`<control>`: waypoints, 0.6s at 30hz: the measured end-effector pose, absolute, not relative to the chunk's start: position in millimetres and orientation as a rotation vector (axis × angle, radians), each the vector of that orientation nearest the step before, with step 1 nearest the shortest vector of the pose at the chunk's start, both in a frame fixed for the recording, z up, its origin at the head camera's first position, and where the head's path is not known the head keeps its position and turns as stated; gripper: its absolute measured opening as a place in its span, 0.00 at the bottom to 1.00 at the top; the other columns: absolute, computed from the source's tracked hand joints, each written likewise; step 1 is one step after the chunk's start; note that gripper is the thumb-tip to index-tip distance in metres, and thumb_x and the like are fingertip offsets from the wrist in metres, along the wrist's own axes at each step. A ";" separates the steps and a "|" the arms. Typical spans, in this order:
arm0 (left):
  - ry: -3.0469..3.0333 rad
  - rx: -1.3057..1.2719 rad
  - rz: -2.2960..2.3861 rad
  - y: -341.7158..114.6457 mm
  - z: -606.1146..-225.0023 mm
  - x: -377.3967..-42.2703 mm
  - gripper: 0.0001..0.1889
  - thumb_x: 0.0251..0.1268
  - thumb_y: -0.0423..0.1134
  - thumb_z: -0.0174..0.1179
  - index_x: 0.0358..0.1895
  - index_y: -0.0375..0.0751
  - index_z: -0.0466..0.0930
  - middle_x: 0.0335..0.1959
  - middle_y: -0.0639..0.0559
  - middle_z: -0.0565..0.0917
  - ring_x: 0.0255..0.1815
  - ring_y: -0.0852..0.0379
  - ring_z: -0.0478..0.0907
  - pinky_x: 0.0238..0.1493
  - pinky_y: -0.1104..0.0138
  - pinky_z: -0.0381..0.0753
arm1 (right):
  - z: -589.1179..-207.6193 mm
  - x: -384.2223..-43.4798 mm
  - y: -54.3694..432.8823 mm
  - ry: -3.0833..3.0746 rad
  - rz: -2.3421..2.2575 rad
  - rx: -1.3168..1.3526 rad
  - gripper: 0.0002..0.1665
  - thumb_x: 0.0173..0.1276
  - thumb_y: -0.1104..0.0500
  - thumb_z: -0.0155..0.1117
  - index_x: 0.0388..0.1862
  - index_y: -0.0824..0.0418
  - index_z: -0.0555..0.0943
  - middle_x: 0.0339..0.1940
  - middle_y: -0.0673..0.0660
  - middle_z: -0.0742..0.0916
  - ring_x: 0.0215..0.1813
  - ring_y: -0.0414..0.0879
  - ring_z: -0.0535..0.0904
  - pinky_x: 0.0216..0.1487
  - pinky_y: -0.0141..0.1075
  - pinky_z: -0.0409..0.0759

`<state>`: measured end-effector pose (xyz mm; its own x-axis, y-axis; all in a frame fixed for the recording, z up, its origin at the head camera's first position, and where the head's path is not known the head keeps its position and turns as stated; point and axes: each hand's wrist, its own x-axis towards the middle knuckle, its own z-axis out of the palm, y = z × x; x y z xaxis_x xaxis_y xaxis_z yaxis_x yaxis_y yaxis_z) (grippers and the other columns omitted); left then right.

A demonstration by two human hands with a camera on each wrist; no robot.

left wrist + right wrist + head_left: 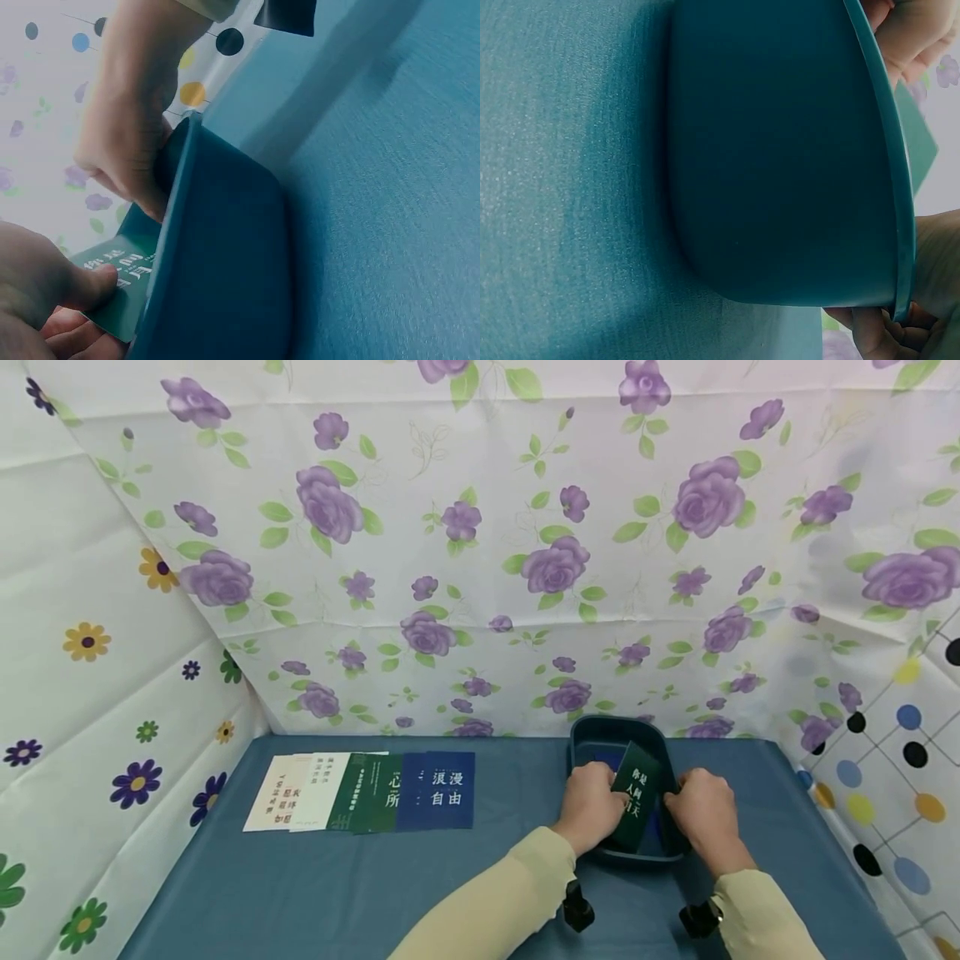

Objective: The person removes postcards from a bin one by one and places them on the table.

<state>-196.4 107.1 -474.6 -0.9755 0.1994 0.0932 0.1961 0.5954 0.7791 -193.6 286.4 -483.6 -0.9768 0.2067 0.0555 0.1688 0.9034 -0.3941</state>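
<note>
A dark green card (639, 777) with white lettering is pinched in my left hand (592, 803), the thumb lying across its face in the left wrist view. It tilts within the opening of a deep dark blue-green plastic tub (611, 724). Blue card surfaces (609, 759) show inside, partly hidden by the green card and my hand. My right hand (703, 810) grips the tub's right rim; in the right wrist view its curled fingers (874, 334) show below that rim. The tub stands on the table, its side wall (780, 165) filling much of that view.
Left of the tub, overlapping cards lie in a row on the blue table cover (300, 893): a cream card (264, 793), a white card (318, 789), green cards (371, 793) and a blue card (450, 789). Flowered sheets (495, 568) rise behind the table and at both sides.
</note>
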 end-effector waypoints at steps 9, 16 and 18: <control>2.765 0.332 1.427 96.4 -469.5 -195.2 0.30 0.59 0.44 0.64 0.15 0.52 0.46 0.12 0.59 0.45 0.08 0.61 0.45 0.14 0.69 0.47 | -482.9 -192.4 286.2 -2.977 0.603 -0.276 0.25 0.61 0.59 0.63 0.08 0.54 0.63 0.08 0.48 0.61 0.12 0.44 0.61 0.17 0.36 0.57; 2.711 0.346 1.556 91.2 -467.3 -196.9 0.28 0.61 0.40 0.62 0.16 0.53 0.48 0.07 0.60 0.54 0.05 0.63 0.53 0.12 0.71 0.48 | -483.7 -192.8 286.1 -2.965 0.606 -0.283 0.27 0.60 0.59 0.63 0.07 0.53 0.60 0.08 0.47 0.59 0.12 0.43 0.58 0.17 0.35 0.56; 2.695 0.364 1.603 89.1 -466.1 -197.4 0.28 0.62 0.40 0.61 0.17 0.53 0.48 0.08 0.59 0.52 0.05 0.62 0.50 0.11 0.72 0.48 | -483.3 -192.6 285.8 -2.967 0.606 -0.291 0.27 0.60 0.59 0.63 0.08 0.53 0.60 0.09 0.47 0.59 0.12 0.43 0.58 0.17 0.35 0.56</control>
